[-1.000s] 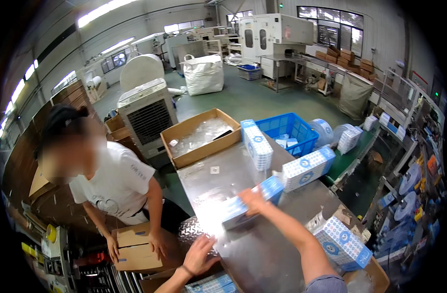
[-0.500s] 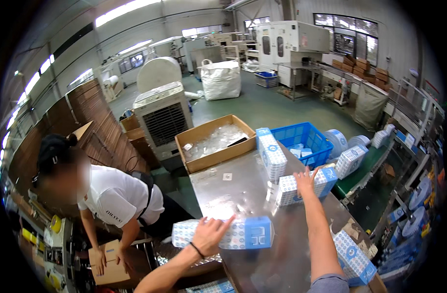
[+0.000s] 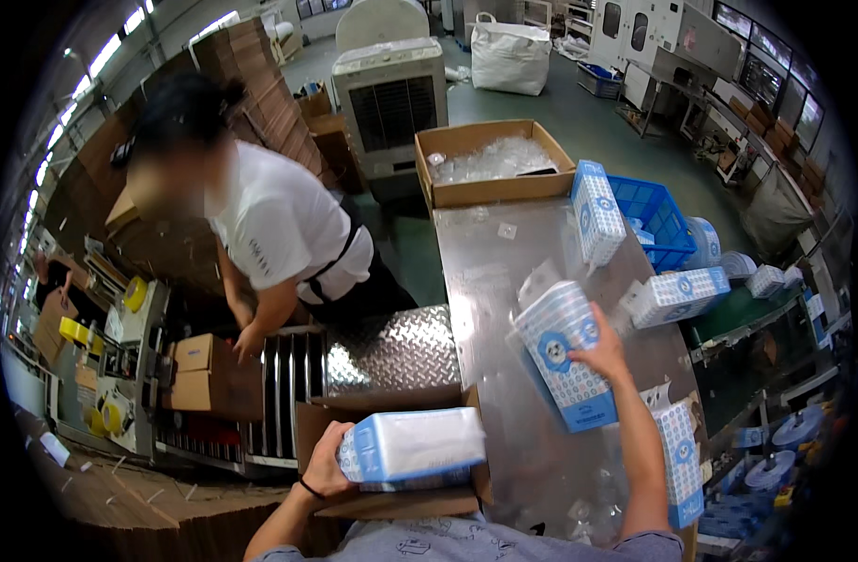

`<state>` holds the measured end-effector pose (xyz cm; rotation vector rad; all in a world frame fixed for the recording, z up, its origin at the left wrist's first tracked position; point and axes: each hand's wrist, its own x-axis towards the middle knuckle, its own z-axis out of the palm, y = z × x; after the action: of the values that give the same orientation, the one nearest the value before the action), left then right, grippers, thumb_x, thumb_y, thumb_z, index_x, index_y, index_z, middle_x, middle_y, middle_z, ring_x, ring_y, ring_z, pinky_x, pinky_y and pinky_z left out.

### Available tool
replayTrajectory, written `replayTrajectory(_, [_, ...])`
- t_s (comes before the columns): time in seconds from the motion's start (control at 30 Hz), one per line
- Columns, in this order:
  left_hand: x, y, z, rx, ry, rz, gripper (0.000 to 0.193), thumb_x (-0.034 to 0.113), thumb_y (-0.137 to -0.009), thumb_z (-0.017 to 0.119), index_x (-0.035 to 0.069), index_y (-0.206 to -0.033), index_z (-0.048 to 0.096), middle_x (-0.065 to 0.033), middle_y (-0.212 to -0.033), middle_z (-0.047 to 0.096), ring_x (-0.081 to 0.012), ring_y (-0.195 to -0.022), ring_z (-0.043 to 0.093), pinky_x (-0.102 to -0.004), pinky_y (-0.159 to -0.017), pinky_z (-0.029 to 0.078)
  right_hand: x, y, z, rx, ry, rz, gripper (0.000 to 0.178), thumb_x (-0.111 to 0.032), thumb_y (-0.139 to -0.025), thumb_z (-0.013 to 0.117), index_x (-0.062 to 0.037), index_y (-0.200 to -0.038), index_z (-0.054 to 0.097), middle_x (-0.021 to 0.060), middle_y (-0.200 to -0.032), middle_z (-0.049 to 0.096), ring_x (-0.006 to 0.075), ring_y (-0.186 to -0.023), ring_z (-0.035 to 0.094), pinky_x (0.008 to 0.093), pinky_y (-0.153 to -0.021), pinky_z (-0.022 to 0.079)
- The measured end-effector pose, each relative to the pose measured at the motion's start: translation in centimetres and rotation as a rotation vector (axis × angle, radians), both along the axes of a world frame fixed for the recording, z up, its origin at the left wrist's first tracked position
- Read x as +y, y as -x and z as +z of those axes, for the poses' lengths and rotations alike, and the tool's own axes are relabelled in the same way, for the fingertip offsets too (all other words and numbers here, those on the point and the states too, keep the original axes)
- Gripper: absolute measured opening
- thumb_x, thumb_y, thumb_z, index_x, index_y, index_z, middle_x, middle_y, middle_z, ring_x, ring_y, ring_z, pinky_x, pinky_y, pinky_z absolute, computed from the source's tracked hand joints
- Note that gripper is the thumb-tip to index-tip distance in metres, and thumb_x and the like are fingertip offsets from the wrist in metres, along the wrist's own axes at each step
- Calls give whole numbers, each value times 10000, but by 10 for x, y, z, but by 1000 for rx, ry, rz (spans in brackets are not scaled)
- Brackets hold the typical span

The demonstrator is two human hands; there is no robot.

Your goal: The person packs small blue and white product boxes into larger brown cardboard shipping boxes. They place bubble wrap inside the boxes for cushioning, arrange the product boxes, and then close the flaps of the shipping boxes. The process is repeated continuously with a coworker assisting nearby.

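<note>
left pack (image 3: 429,445) probably needing level lowering
left hand (image 3: 328,464) clasping it over carton (image 3: 410,507); right hand (image 3: 601,350), half-curled, gripping right pack (image 3: 552,337).

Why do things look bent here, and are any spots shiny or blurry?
Head view: edges curve and corners go black, as with a fisheye lens; head view: glare brightens the patterned metal plate and, in patches, the tabletop; head view: the co-worker's face is blurred.
</note>
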<state>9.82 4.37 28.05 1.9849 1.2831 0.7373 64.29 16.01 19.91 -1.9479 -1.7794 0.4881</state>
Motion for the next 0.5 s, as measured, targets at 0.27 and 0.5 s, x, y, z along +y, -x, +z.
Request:
replayTrajectory(0.27, [-46, -28, -193, 819, 558, -488, 849, 215, -667, 779, 81, -1423, 418, -181, -1388, 435, -384, -1286, 464, -684, -1016, 381, -76, 64, 33, 1583, -144, -50, 700, 54, -775, 727, -58, -1413, 461, 217, -1320, 558, 309, -1092, 648, 366, -847, 594])
replayTrajectory(0.5, [7, 46, -332, 694, 571, -294, 626, 303, -866, 646, 114, -1432, 456, -234, -1367, 519, -375, -1261, 522, -494, -1053, 438, -82, 318, 54, 542, -248, 982, 691, -167, -812, 733, -170, -1458, 487, 95, -1270, 579, 298, -1091, 569, 442, -965, 446])
